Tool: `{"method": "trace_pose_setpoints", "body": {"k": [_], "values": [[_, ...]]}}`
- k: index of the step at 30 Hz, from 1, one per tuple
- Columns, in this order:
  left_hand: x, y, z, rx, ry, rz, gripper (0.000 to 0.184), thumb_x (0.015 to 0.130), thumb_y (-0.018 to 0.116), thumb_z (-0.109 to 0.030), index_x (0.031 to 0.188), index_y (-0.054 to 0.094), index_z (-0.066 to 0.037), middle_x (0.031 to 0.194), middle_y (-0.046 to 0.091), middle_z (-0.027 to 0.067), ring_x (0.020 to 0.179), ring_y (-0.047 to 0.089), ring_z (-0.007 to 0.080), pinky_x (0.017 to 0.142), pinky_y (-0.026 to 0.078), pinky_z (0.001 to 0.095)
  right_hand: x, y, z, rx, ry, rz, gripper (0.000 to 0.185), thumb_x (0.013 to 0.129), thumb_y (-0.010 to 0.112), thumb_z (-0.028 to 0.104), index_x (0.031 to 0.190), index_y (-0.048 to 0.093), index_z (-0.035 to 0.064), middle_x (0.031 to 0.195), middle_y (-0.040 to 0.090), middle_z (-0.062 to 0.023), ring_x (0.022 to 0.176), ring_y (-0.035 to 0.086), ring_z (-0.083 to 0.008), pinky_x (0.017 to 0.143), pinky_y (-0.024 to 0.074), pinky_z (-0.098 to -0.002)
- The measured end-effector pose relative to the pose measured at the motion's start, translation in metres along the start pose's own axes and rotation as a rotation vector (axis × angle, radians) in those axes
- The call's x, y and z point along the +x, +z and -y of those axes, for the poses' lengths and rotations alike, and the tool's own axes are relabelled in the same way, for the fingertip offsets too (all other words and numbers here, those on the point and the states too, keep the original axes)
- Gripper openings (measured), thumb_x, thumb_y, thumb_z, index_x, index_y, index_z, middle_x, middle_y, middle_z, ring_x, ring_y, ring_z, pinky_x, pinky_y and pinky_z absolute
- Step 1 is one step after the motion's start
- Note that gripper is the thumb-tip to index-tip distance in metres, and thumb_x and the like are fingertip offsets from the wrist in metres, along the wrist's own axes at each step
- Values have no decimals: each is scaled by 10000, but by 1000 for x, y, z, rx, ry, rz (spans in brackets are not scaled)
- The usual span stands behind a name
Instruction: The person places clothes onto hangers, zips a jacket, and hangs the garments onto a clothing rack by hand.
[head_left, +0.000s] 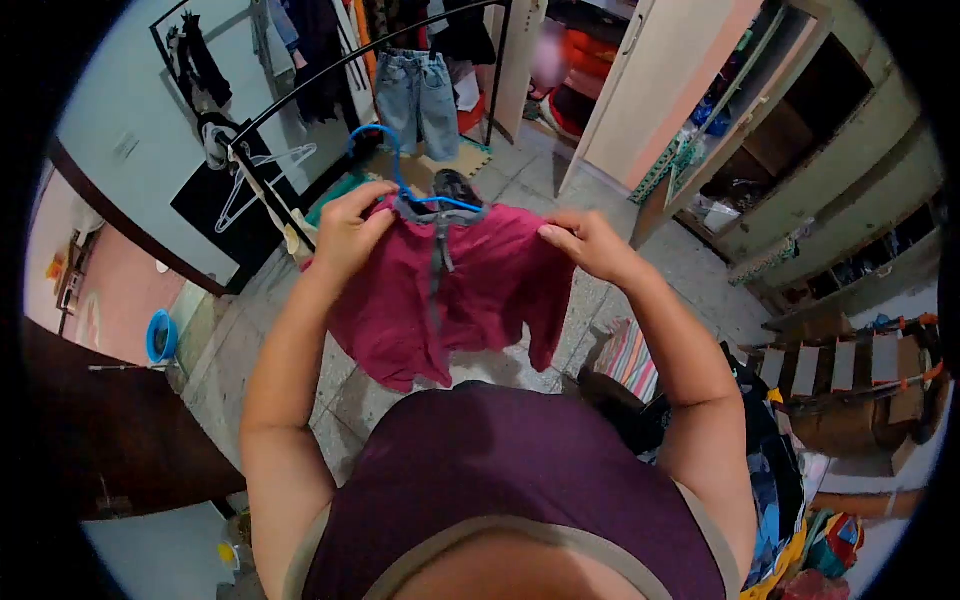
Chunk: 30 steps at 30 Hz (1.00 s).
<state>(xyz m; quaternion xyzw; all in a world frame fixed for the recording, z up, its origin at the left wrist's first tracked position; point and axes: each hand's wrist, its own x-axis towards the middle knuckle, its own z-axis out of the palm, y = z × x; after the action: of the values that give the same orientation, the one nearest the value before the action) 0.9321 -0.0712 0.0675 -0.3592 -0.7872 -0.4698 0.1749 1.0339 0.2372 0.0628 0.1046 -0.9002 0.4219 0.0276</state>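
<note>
A dark pink jacket (450,285) with a grey collar and a grey front zip hangs in front of me on a blue hanger (398,165). The hanger's hook sticks up above the collar. My left hand (355,225) pinches the jacket at one shoulder, close to the hanger. At the opposite shoulder, my right hand (590,243) grips the fabric between thumb and fingers. One sleeve dangles below my right hand. The zip looks at least partly closed near the collar.
A black clothes rack (330,70) at the back carries jeans (415,100) and other garments; a white hanger (262,180) hangs at its left end. Cabinet doors (660,90) stand open at the back right. Piled clothes (775,470) lie at my right, near a striped cloth (630,360).
</note>
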Motion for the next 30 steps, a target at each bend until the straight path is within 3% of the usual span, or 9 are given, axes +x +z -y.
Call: {"method": "trace_pose_setpoints", "body": {"k": [3,7,10,17,20,22,23,26,30], "values": [[7,14,-2,-59,-6,41,238,717,594,-54,945,602,12,912,636,133,805,622,205,735,469,272,19,3,-1,-115,-98,-65,251,834,555,235,842,581,-14,693,573,-163,643,552,-241,615,439,-352],[21,24,-3,20,51,-1,216,755,575,-71,954,590,12,853,630,74,784,585,116,724,445,229,35,-6,20,-199,-269,-155,227,809,569,214,843,588,-10,742,578,-192,722,560,-363,648,446,-392],[39,22,-14,23,-28,-32,225,735,577,-62,946,604,10,854,634,138,779,620,171,715,461,255,48,-20,43,-245,-369,-215,233,806,579,221,875,595,-1,801,588,-181,786,572,-358,675,447,-401],[71,17,-38,-66,41,-77,247,746,578,-78,973,604,15,846,644,104,775,602,130,721,457,244,45,-55,38,-334,-461,-386,278,798,594,218,1012,582,41,884,594,-177,871,568,-359,745,459,-379],[82,13,-36,-50,88,-76,248,755,580,-87,980,606,14,861,648,104,782,607,135,725,458,242,39,-80,30,-249,-257,-241,217,808,598,183,883,564,-18,696,553,-125,642,516,-200,611,428,-312],[89,13,-43,-9,144,-62,246,758,580,-91,978,606,14,864,649,108,782,611,143,724,460,244,35,-86,42,-227,-269,-169,221,815,594,180,846,546,-33,661,522,-96,622,459,-159,589,403,-290],[93,14,-37,-43,133,-11,242,783,566,-81,1006,589,11,905,627,48,846,570,109,762,435,232,32,-88,47,-217,-275,-137,227,819,593,179,828,536,-41,643,506,-82,613,430,-138,578,390,-278],[102,10,-47,-34,222,-4,284,771,605,-143,1020,596,-7,898,641,117,802,610,167,741,463,260,25,-100,52,-172,-290,-159,217,828,580,183,817,537,-30,644,497,-61,632,452,-118,597,396,-273],[102,-18,-54,55,8,174,335,804,583,-199,1084,563,-17,977,618,111,882,578,157,800,438,259,13,-120,46,-147,-286,-318,200,832,569,175,797,549,-21,656,498,-5,657,458,-85,608,387,-244]]}}
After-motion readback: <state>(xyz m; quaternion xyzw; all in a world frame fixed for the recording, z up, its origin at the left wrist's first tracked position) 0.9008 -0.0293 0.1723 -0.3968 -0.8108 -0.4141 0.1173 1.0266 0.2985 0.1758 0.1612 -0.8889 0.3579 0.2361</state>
